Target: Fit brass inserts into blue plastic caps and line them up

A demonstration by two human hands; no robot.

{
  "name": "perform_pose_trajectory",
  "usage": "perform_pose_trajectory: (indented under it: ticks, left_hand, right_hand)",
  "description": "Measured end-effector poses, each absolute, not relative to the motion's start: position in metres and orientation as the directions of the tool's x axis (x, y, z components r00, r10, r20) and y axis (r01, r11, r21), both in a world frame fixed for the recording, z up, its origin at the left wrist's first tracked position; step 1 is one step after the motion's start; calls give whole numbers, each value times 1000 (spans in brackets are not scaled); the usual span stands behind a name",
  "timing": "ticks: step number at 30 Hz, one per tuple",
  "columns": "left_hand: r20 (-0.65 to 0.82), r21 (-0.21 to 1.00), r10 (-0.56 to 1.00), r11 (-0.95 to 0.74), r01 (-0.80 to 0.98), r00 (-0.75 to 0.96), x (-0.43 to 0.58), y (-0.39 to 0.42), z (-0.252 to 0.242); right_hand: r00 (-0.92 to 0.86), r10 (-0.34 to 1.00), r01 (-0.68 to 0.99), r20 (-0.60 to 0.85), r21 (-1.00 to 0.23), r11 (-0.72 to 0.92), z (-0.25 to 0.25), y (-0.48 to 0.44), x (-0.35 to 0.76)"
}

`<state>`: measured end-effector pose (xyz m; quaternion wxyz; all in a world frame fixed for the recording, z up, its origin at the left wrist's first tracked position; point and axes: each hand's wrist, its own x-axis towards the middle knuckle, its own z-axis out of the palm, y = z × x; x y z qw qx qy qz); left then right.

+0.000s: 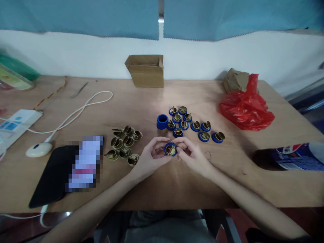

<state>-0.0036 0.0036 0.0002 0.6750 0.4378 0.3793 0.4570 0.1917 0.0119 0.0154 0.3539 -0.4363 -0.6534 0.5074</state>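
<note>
Blue ring (170,149) with a brass insert sat pinched between both hands over the near middle of the table (157,189); I saw my left hand (151,156) clamped on its left rim and my right hand (190,153) closed on the right side, fingertips meeting at the brass. It looked light, rigid and small, likely slippery plastic, so I judged the outer rim the place to grip, thumb against forefinger. Just left lay loose brass pieces (125,145); just beyond, a cluster of finished blue-and-brass pieces (192,124) beside a bare stack of blue rings (162,121). Farther out: red bag (245,108), cardboard box (146,71), mouse (38,149).
</note>
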Motion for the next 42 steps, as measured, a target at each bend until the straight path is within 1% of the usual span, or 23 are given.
perform_pose_trajectory:
  ticks: [4,9,14,19,26,32,35,39,42]
  left_hand:
    - [-107,946,940,197,-258,325,-5,4,3]
    - [-147,954,947,212,-212,286,-6,3,7]
    - [-123,971,951,175,-164,283,-7,4,7]
    - [-95,968,947,161,-195,307,-8,4,6]
    - [-117,980,962,152,-126,249,-7,3,4]
    - [-107,985,958,140,-106,266,-5,3,5]
    - [-87,985,953,126,-119,291,-4,5,3]
    - [-59,985,962,100,-142,267,-2,7,-6]
    - [-54,985,971,90,-146,235,-2,7,-11]
  right_hand:
    - [-359,932,241,49,-960,143,19,14,195]
    - [-357,924,320,133,-912,256,23,16,198]
    - [-390,903,350,179,-879,325,24,15,199]
    - [-399,899,353,180,-875,332,28,15,200]
    - [-399,901,313,170,-898,308,28,16,197]
    - [-399,907,391,133,-870,300,30,17,200]
    - [-416,893,428,169,-830,357,29,18,203]
    - [-495,796,450,348,-681,577,24,20,205]
    - [-528,748,451,402,-613,649,21,21,206]
